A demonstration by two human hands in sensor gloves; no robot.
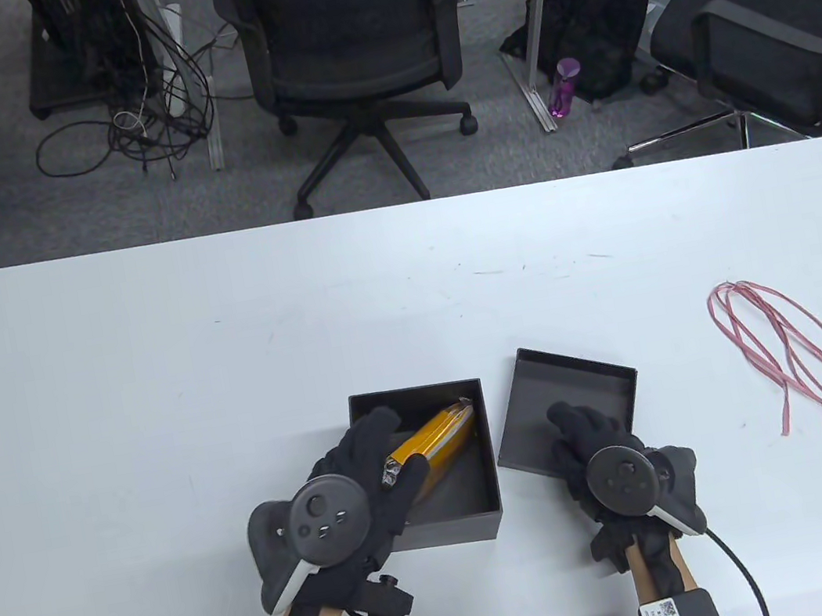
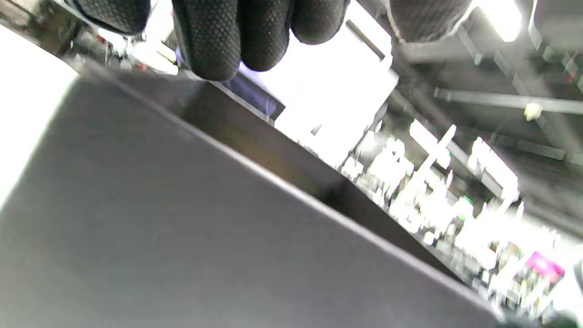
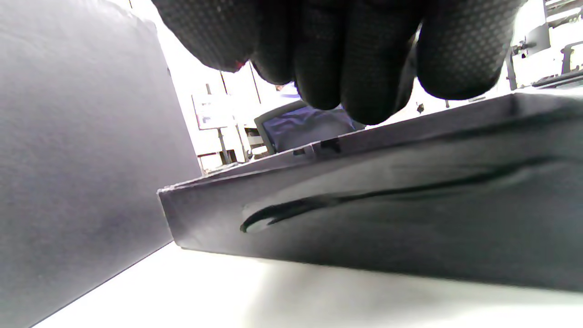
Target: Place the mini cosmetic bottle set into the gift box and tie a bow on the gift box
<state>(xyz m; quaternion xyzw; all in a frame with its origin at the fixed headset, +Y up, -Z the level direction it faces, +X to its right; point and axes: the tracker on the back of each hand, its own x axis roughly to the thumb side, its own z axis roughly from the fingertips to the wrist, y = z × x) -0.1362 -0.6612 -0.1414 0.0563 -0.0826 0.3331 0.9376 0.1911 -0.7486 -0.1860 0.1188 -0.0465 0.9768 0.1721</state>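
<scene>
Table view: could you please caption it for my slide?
Left hand lowers the yellow packet into the open black box; right hand rests on the upturned lid.

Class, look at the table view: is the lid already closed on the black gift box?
No: the lid lies upturned on the table beside the open gift box.

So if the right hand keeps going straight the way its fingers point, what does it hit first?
Most likely the far wall of the upturned lid that the right hand reaches into. Beyond that wall lies bare table. Depth is hard to judge from above.
</scene>
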